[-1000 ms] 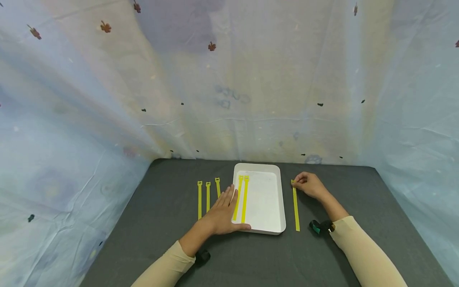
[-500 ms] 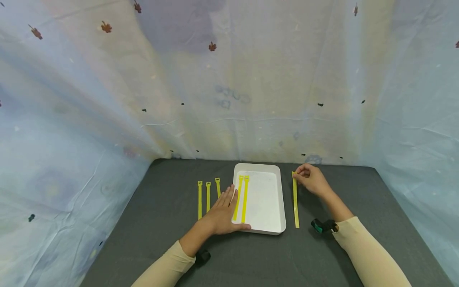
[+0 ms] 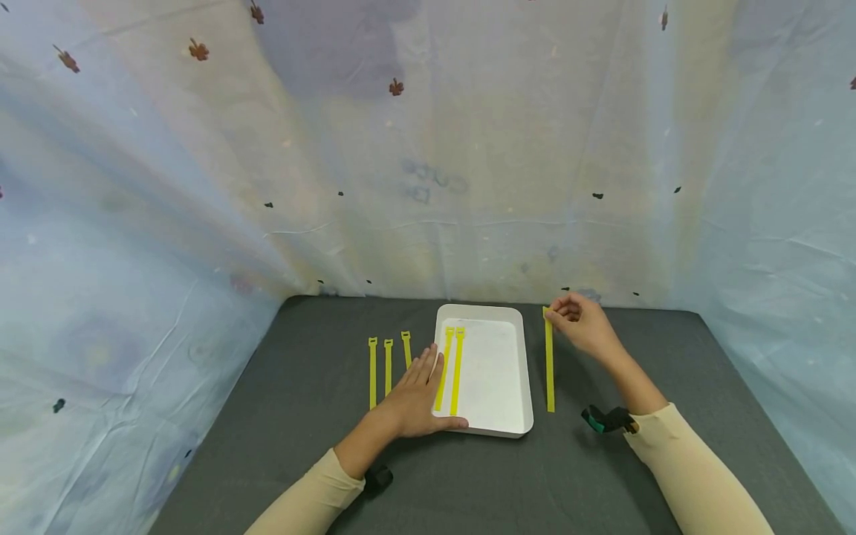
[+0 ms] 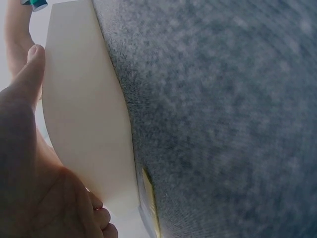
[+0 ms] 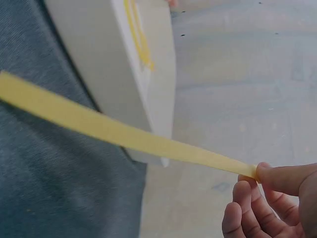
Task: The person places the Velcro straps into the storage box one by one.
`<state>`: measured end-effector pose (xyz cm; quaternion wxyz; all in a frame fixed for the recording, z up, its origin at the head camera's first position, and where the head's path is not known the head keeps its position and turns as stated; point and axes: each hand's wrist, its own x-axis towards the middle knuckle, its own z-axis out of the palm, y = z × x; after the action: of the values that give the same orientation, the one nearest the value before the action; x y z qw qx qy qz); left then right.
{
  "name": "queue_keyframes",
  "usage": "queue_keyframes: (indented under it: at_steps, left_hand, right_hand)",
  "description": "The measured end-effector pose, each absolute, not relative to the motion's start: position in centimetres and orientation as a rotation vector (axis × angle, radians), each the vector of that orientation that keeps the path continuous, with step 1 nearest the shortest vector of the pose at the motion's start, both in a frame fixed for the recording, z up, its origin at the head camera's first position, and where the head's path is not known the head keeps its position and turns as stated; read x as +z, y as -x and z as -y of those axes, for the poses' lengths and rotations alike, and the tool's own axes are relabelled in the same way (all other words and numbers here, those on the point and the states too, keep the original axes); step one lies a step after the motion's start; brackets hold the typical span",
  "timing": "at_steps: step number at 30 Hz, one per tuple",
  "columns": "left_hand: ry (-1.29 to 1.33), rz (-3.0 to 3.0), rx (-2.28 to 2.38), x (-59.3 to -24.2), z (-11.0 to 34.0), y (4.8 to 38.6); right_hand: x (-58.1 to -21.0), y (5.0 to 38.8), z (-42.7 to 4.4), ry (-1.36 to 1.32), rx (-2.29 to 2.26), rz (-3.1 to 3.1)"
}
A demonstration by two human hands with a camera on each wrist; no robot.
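Note:
A white tray [image 3: 493,371] lies on the dark table, with two yellow cable ties [image 3: 458,371] side by side at its left. My left hand [image 3: 416,401] rests on the tray's near left corner, fingers straight, thumb along the front edge; the tray's outer wall [image 4: 89,109] fills much of the left wrist view. Right of the tray, my right hand [image 3: 585,327] pinches another yellow cable tie [image 3: 550,364] by its head end between thumb and forefinger. Its strap hangs toward me, and the right wrist view shows the strap [image 5: 124,136] raised off the cloth.
Left of the tray lie three more yellow cable ties [image 3: 372,371], their lower parts partly hidden by my left hand and arm. A patterned curtain [image 3: 428,186] stands behind the table's far edge [image 3: 635,309] and along both sides.
My right hand has lifted the cable tie and moved it away from me, toward the table's far edge. The left hand and the tray have not moved.

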<state>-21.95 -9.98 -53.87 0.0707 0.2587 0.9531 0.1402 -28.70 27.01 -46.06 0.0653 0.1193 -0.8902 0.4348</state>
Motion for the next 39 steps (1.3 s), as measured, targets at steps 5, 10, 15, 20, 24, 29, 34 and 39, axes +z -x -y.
queue_keyframes:
  at_steps: [5, 10, 15, 20, 24, 29, 34, 39]
  left_hand:
    - [-0.781, -2.864, 0.429, -54.0, 10.0, 22.0]
    - [-0.771, -2.870, 0.416, -54.3, 10.1, 22.1]
    - [-0.770, -2.868, 0.412, -54.2, 10.1, 22.0]
    - [-0.784, -2.860, 0.399, -53.5, 10.0, 21.8]
    - [-0.790, -2.853, 0.416, -53.1, 10.0, 21.7]
    - [-0.793, -2.864, 0.442, -53.4, 10.1, 21.7]
    - [-0.796, -2.861, 0.434, -53.1, 10.0, 21.6]
    - [-0.782, -2.848, 0.419, -52.8, 9.9, 21.6]
  right_hand:
    - [-44.7, 28.1, -26.4, -0.383, 1.320, 2.637]
    - [-43.5, 27.7, -25.9, -0.391, 1.340, 2.598]
    - [-42.4, 27.1, -25.3, -0.420, 1.351, 2.559]
    - [-41.5, 26.7, -24.7, -0.467, 1.385, 2.504]
    - [-40.9, 26.4, -24.1, -0.493, 1.426, 2.465]
    - [-40.4, 25.9, -23.5, -0.519, 1.483, 2.414]
    - [-40.2, 25.8, -22.8, -0.551, 1.538, 2.369]
    - [-40.5, 25.7, -22.2, -0.584, 1.570, 2.358]
